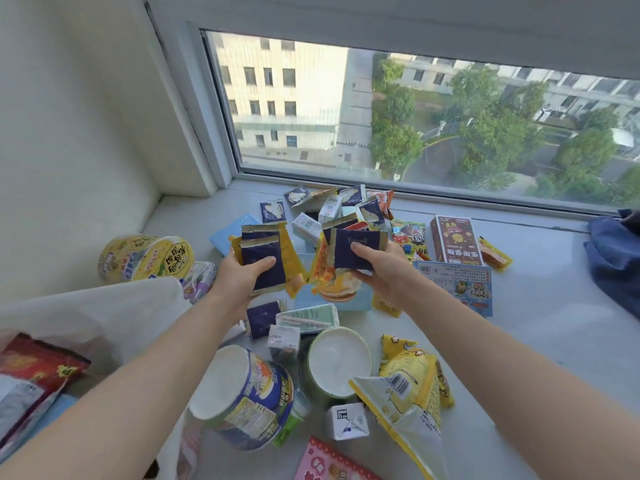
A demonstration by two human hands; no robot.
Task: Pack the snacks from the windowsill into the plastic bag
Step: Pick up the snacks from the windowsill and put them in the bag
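Observation:
My left hand [239, 277] grips a stack of dark blue snack packets [263, 261] with yellow ones behind them, above the windowsill [540, 306]. My right hand [381, 271] holds one dark blue packet [356, 249] together with an orange-yellow packet [322, 268]. More blue-and-white packets and small cartons [332, 207] lie piled near the window. The white plastic bag [86, 317] lies open at the left, with a red snack pack [31, 372] in it.
Instant noodle cups lie at the left [145, 258] and in front [242, 393], beside a green cup [337, 362]. A yellow popcorn bag [412, 386], a brown box [455, 240], a blue card [464, 285] and a pink box [329, 462] lie around. Dark blue cloth [613, 265] sits at the right.

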